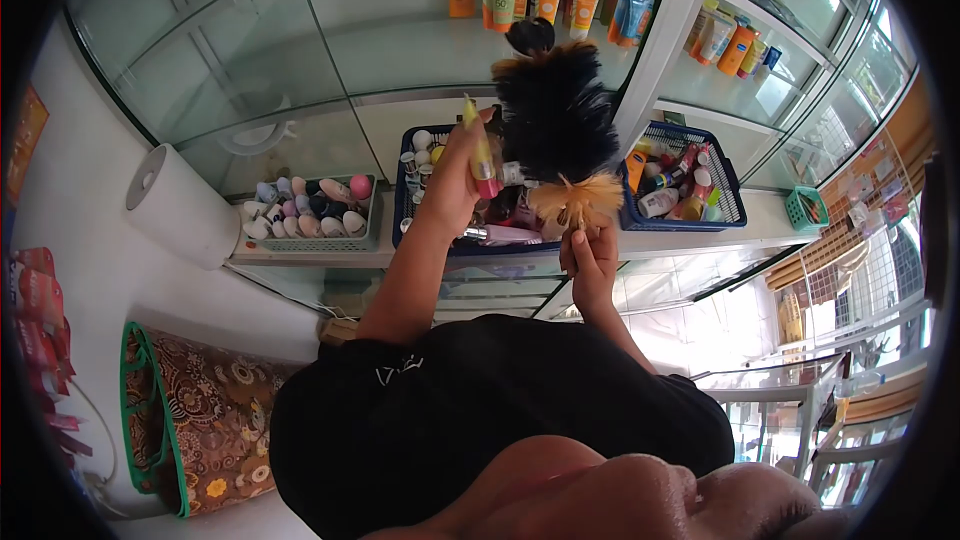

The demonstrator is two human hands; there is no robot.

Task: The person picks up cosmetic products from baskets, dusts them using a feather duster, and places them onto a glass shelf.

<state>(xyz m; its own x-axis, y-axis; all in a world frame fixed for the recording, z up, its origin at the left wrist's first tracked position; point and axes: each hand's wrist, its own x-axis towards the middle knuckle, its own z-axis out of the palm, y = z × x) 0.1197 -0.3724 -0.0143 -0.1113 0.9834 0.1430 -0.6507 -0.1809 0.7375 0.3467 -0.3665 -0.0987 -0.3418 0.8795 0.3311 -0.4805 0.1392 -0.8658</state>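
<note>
Near the front edge of the counter (768, 230), the left hand (453, 175) grasps a yellow-and-pink tube (482, 155) above the middle basket (510, 249), the right hand (590, 258) a feather duster (556, 115).

Feather duster (560, 115): I am holding black and golden tan.
Slim tube (482, 155): I am gripping yellow and pink.
My shirt (500, 385): showing black, white marking.
Bag (220, 410): displaying brown floral print, green edging.
</note>
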